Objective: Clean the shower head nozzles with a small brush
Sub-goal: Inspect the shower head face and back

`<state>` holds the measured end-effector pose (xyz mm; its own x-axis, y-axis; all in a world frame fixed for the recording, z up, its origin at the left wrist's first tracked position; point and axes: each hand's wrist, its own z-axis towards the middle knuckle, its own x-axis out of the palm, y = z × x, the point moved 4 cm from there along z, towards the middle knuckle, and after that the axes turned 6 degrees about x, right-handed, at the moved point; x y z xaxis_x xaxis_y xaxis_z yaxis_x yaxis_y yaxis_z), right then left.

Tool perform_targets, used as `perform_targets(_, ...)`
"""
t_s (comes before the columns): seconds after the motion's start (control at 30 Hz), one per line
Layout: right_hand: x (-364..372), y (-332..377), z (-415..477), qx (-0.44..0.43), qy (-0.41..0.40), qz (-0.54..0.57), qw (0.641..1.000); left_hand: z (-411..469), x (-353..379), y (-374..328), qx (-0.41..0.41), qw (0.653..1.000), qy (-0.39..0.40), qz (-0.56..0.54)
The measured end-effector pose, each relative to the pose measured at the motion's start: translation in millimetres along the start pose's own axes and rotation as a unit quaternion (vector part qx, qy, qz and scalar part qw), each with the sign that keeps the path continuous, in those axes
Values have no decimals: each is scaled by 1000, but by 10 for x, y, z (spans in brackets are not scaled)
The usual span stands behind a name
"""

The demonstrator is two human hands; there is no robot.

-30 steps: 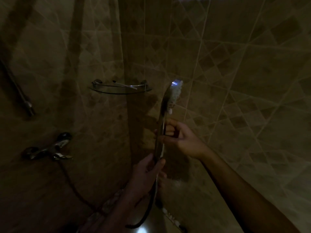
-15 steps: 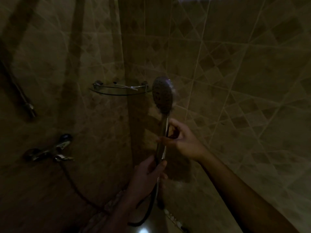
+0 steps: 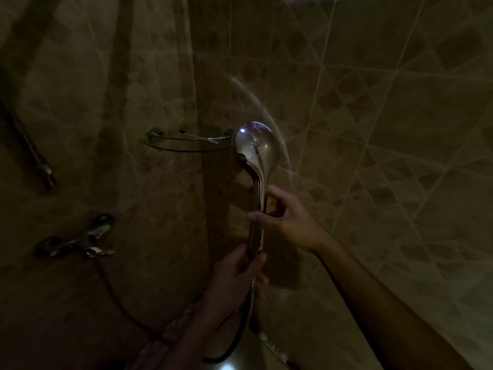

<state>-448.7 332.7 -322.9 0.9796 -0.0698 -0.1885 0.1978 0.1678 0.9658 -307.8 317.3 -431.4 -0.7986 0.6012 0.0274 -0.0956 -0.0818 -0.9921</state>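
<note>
Rotated: shower head [image 3: 256,148] shows chrome back; nozzles seemingly hidden.

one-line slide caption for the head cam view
Both hands, left hand below right hand, grip the shower head handle, shiny back facing the camera.

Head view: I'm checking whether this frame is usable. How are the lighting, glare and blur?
Head view: very dim overall; bright glare on the chrome shower head; the tiled wall is soft and bowed by the wide lens; both hands are dark but readable.
</note>
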Motion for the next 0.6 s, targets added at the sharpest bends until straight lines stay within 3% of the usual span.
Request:
perform_targets(0.17,61,9,33,29,10,-12,999,0,-50,-23,3,1000,-2,-14)
perform_targets(0.37,132,75,104,15,-17,-128,991,50,-116,35,-4,1000,-10,-18)
perform_targets(0.5,88,23,126,45,31,-33,998,112,-186,51,18,1000,-19,-11)
perform_targets(0.6,80,-25,196,58,7,-26,998,140,-206,76,13,1000,-19,-3)
